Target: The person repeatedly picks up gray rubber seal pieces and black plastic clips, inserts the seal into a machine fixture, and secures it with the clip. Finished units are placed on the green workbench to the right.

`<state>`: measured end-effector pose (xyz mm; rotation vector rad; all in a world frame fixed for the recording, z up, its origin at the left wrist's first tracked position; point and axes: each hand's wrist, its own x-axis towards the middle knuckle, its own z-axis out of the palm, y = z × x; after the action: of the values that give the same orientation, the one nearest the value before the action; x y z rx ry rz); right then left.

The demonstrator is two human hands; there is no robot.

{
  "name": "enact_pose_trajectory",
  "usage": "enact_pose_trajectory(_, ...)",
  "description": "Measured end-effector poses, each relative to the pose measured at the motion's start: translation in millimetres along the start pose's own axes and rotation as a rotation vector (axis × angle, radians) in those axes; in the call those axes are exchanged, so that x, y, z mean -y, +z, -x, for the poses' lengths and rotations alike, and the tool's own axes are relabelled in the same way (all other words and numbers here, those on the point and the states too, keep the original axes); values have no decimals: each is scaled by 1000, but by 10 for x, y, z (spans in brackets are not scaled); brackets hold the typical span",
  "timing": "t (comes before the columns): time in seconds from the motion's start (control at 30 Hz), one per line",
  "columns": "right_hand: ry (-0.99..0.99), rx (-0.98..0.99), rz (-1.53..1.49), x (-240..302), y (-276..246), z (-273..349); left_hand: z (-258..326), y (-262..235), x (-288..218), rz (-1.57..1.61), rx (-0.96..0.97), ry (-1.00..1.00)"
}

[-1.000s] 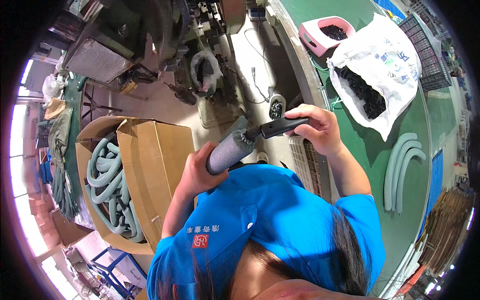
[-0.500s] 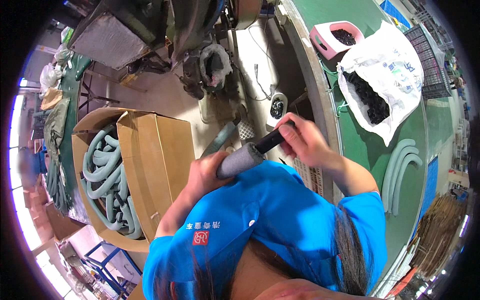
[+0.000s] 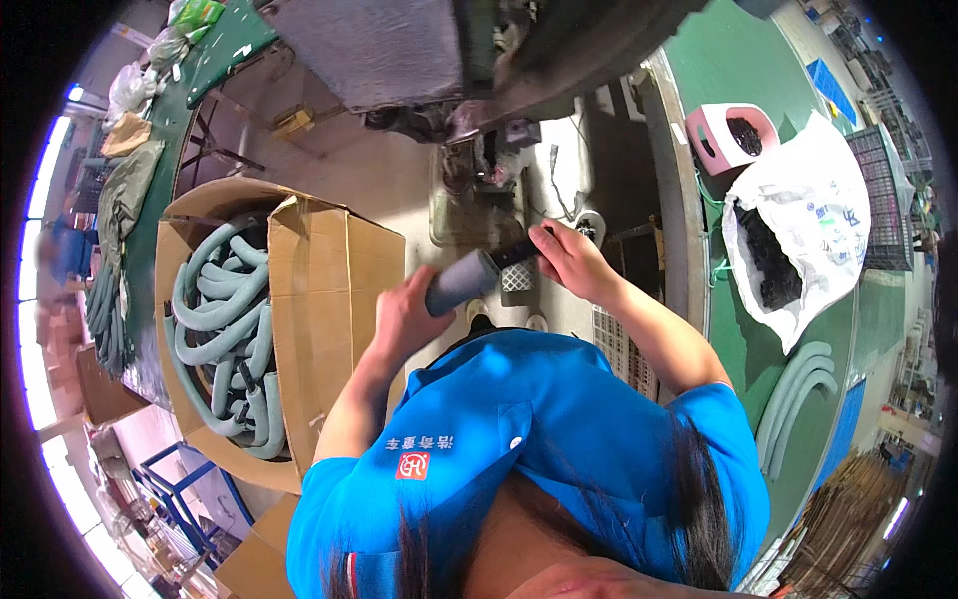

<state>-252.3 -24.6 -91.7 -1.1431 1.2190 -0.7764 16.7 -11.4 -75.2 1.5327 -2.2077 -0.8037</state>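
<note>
Floor: workshop concrete under both hands; box (image 3: 329, 299) of hoses (image 3: 225, 319) just left
Left hand (image 3: 404, 314): wrapped round grey tube (image 3: 461, 283)
Right hand (image 3: 569, 262): pinching black piece (image 3: 516, 251) at tube's end

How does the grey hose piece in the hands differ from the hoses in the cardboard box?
The grey hose piece is short, straight and darker grey, with a black part at its end; the boxed hoses are long, curved and pale grey-green. It is held between the left hand and right hand; the boxed hoses lie piled loose in the cardboard box. Both are round tubes.
</note>
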Motion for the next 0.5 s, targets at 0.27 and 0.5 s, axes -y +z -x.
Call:
enact_pose_trajectory(0.27,-159,-88,25,334,-153,-1115,-422,-545,405,-6,-97,-39)
enact_pose_trajectory(0.5,-284,-188,58,313,-270,-1832,-657,-688,461,5,-9,79)
